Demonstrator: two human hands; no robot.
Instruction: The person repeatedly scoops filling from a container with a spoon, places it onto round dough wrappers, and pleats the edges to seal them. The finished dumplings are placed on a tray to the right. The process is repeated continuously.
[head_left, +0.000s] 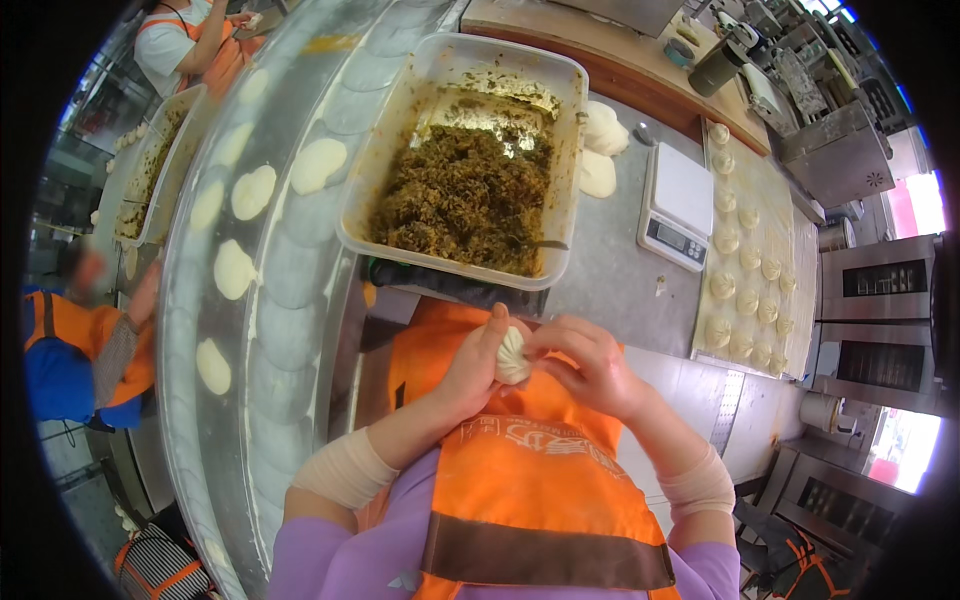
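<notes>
A pleated dough bun (512, 355) lies cupped in my left hand (480, 364), close in front of my orange apron, with the thumb upright along its side. The fingertips of my right hand (581, 360) pinch the bun's pleated edge from the right. Just beyond my hands stands a large clear plastic tub (457, 271) holding a dark chopped filling (465, 199); a utensil handle (551, 244) sticks out of the filling near the tub's right corner. Flat dough wrappers (253, 193) lie spread along the metal surface to the left.
Right of the tub are dough pieces (598, 174), a digital kitchen scale (679, 202) and a tray (709, 358) with rows of pleated buns (723, 285). A co-worker (82, 352) stands across at the left, another (180, 45) at the upper left. Ovens (877, 322) stand far right.
</notes>
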